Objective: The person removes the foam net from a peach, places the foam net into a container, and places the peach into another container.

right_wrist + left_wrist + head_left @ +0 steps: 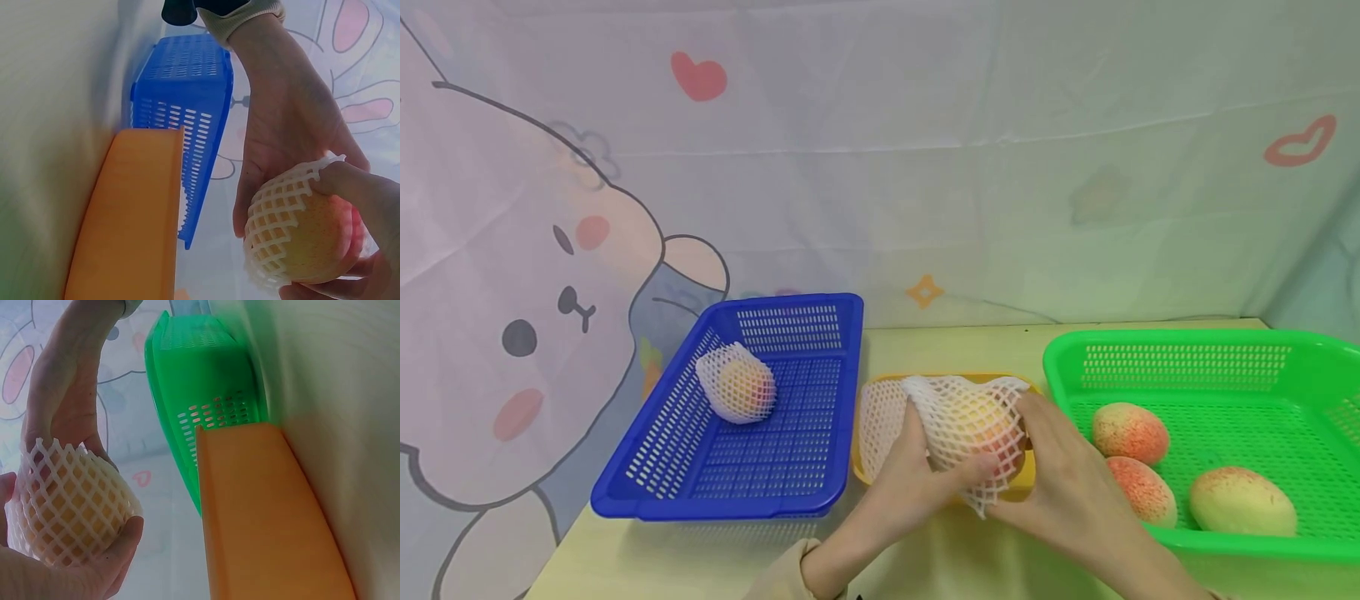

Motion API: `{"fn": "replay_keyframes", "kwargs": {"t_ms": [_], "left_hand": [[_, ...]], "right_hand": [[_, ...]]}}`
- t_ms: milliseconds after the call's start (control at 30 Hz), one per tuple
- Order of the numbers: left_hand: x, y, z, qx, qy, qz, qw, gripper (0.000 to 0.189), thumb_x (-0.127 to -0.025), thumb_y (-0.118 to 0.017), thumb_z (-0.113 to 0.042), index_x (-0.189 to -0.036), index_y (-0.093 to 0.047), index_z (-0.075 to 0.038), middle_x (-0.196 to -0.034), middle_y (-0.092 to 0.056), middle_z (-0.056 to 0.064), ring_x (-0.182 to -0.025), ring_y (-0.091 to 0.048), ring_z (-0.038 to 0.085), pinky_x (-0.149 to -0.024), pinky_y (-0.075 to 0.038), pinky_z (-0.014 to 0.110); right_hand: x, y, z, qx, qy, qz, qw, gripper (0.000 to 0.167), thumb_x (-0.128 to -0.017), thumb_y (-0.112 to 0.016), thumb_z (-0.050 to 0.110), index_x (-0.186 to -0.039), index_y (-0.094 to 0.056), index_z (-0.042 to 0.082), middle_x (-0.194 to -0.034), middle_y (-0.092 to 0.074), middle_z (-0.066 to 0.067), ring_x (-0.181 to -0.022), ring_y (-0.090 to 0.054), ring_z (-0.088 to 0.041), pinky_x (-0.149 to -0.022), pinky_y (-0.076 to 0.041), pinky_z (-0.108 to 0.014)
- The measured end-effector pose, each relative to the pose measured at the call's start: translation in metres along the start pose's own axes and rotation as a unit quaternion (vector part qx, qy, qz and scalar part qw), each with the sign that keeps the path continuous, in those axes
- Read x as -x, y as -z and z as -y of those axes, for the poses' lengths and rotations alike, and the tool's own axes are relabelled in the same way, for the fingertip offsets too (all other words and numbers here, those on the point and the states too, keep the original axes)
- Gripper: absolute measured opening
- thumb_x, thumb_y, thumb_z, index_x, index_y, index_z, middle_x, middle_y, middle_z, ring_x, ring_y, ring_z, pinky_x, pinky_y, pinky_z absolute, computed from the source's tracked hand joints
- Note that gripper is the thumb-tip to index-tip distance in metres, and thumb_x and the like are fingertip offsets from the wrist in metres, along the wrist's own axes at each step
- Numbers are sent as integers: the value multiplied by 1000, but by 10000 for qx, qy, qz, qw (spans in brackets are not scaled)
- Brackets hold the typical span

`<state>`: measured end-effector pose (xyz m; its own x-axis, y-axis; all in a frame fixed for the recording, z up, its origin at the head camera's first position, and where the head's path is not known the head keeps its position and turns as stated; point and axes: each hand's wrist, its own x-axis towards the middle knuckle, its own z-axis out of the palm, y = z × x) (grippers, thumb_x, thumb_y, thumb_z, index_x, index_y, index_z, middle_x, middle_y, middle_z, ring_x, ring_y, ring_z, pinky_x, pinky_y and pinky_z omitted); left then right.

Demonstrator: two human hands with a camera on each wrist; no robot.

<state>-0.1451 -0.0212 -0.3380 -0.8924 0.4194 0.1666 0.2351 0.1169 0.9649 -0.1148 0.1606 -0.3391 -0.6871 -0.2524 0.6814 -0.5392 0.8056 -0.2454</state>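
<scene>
Both hands hold a yellow-and-red peach [988, 429] in a white foam net [951, 417], above a yellow-orange bin [856, 446]. My left hand [910, 479] grips its left side, thumb across the front over the mesh. On the other side my right hand [1067, 479] pinches the net's edge against the fruit. In the right wrist view the net [272, 228] covers one side of the peach [319, 240], while the far end shows bare. The left wrist view has mesh [69, 506] over the whole visible fruit. More foam netting [878, 417] lies in the bin.
A blue basket [842, 400] to the left holds one netted peach [741, 387]. To the right stands a green basket [1240, 400] with three bare peaches, one of them a paler yellow peach [1243, 500]. A printed cloth [925, 167] hangs behind the table [677, 562].
</scene>
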Motion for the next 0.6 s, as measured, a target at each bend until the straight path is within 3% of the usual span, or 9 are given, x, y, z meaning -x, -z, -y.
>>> {"fn": "replay_keyframes", "kwargs": {"t_ms": [367,500,600], "left_hand": [[-3,3,-2,343,-111,-20,9993,80,-82,-72,-45,-142,-22,-26,-135,-46,5,-118,-54,17,-96,-50,30],[-4,4,0,395,-267,-112,9988,64,-91,-63,-37,-140,-25,-19,-135,-45,10,-121,-53,24,-93,-52,30],[-5,6,1,365,-559,-206,9976,49,-98,-52,-28,-137,-27,-11,-133,-45,15,-125,-50,29,-98,-50,33]], "right_hand": [[-1,0,-1,-8,51,-155,9999,93,-45,-90,30,-121,-48,-3,-112,-58,-12,-98,-57,-20,-75,-56,-38],[-2,1,-3,-58,69,-248,9997,93,-42,-91,26,-119,-48,-5,-107,-59,-13,-94,-58,-19,-73,-56,-38],[-4,1,-5,-81,94,-339,9993,92,-41,-91,23,-118,-49,-5,-105,-59,-12,-92,-58,-18,-72,-56,-38]]}}
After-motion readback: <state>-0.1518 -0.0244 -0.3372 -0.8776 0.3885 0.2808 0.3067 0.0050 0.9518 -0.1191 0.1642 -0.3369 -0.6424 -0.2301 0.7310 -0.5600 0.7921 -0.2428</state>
